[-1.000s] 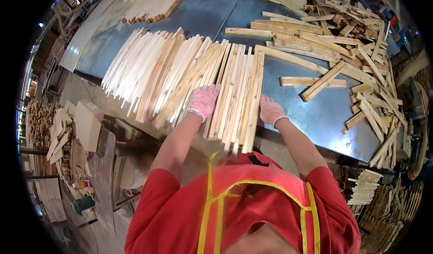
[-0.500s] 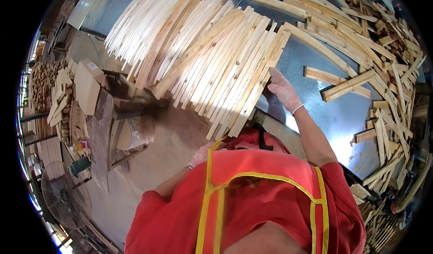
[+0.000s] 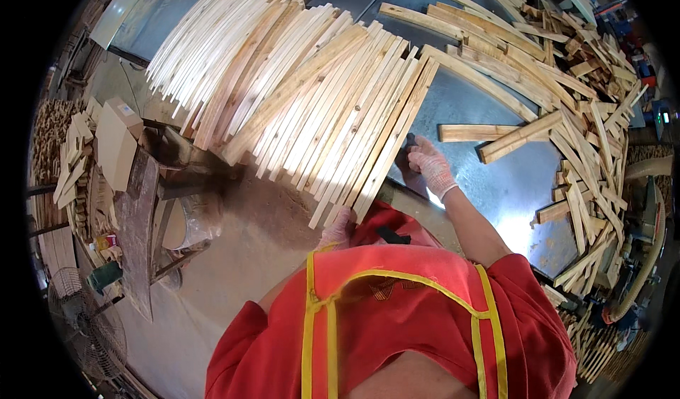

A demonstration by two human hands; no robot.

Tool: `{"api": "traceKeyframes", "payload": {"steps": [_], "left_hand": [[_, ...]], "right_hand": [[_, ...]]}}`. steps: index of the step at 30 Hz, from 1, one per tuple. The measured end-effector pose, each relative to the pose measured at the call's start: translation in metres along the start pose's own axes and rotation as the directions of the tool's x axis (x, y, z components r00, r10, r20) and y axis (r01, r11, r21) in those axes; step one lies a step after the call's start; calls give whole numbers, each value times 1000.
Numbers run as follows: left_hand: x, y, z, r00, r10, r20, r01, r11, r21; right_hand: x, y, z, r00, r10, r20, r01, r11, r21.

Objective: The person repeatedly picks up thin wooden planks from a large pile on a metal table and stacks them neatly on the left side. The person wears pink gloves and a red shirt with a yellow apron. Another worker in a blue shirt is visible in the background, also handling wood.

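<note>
A row of long pale wooden slats (image 3: 333, 116) lies side by side on the grey metal table (image 3: 460, 172), with one wider board (image 3: 297, 91) slanting across them. My left hand (image 3: 338, 230), in a whitish knit glove, is at the near ends of the rightmost slats, its fingers closed at a slat's end. Just right of the row, my gloved right hand (image 3: 429, 164) is above the tabletop, fingers curled. A small dark object (image 3: 411, 141) shows at its fingertips; its kind is unclear.
Loose wooden strips (image 3: 524, 133) and a heap of offcuts (image 3: 602, 116) cover the table's right side. To the left stand a cardboard box (image 3: 117, 140), a worn wooden bench (image 3: 138, 222) and a caged fan (image 3: 85, 321). Stacked wood lies behind them.
My right hand has drawn back from the edge slat, down and slightly left. My left hand has come up to the slats' near ends. The whole view has shifted a little.
</note>
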State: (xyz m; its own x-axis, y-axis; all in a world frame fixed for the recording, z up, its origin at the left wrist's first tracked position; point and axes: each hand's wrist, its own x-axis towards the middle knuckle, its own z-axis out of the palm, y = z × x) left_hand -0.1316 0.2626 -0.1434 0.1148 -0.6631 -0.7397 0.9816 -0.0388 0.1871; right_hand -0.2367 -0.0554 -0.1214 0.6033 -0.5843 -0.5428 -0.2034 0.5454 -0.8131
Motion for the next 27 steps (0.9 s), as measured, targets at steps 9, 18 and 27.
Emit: {"api": "traceKeyframes", "payload": {"steps": [9,18,27], "left_hand": [[-24,4,-14,993,-5,114,35,963,-268],[-17,11,-94,934,273,229,-332,901,279],[-105,78,64,958,210,193,-276,857,436]], "right_hand": [[-10,14,14,996,-34,-85,29,998,-63],[-53,34,36,998,32,63,-14,965,-261],[-61,-50,155,995,-99,-28,103,948,300]]}}
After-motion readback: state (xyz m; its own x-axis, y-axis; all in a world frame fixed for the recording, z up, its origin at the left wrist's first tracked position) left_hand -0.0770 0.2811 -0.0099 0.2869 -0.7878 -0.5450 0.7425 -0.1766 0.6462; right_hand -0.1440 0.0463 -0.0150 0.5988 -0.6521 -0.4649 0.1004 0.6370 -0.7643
